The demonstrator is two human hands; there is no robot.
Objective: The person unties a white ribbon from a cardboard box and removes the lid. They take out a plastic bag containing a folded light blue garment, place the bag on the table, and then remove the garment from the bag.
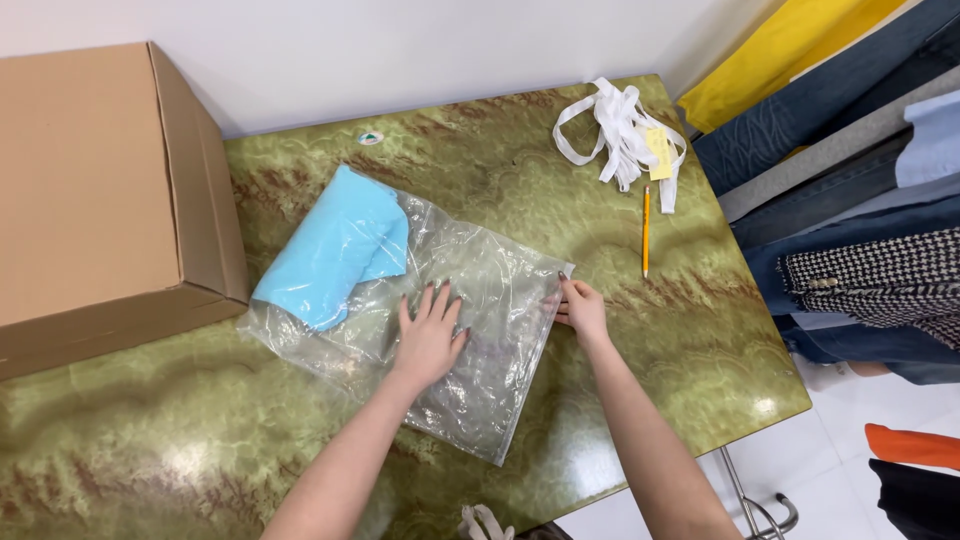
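Just one bag (pixel 470 330), two hands (pixel 428 340)

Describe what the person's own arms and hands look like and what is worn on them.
Both forearms are bare as far as the frame shows: no sleeves, gloves, watch or bracelets visible. The left hand has slim fingers with dark-painted nails. The right hand is likewise bare; its nails are too hidden to judge. No rings can be made out on either hand.
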